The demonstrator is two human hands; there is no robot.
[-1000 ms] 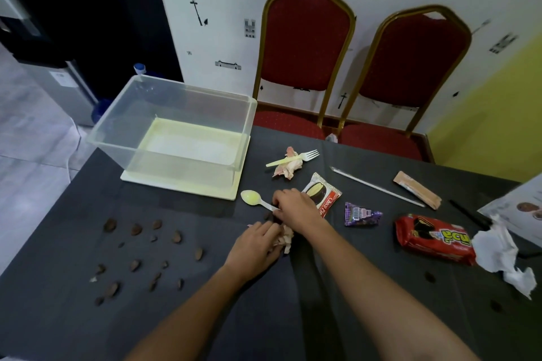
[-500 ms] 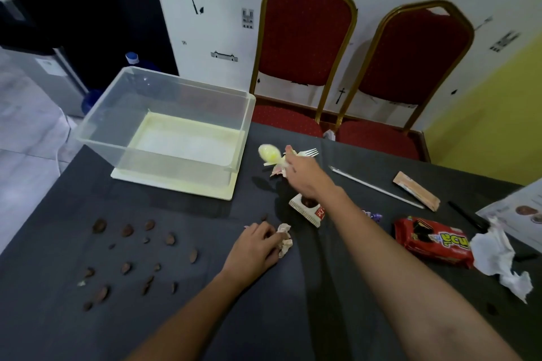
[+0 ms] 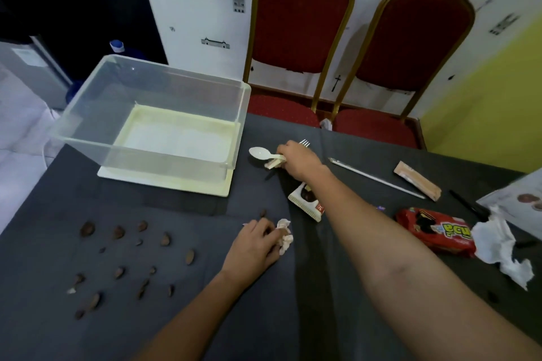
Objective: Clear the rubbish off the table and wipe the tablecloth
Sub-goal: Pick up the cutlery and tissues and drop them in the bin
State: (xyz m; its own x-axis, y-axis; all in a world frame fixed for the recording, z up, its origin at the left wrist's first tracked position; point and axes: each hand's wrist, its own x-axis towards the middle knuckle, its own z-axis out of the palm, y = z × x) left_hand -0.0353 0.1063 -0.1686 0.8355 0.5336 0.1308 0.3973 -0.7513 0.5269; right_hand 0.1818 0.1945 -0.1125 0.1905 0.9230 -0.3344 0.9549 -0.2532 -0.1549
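The right hand (image 3: 297, 160) has its fingers curled round the handle of a white spoon (image 3: 259, 152), just right of the clear tub (image 3: 164, 114); fork (image 3: 305, 143) tines show behind it. The left hand (image 3: 255, 245) fingers pinch a crumpled tissue (image 3: 284, 236) on the dark-clothed worktop (image 3: 176, 316).

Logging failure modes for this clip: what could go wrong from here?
1. The right hand grips spoon, fork and a paper scrap together; one could slip out short of the clear bin.
2. Its forearm hangs over the snack wrapper and might drag it.
3. Wiping before the shell pieces are gone would likely scatter them.
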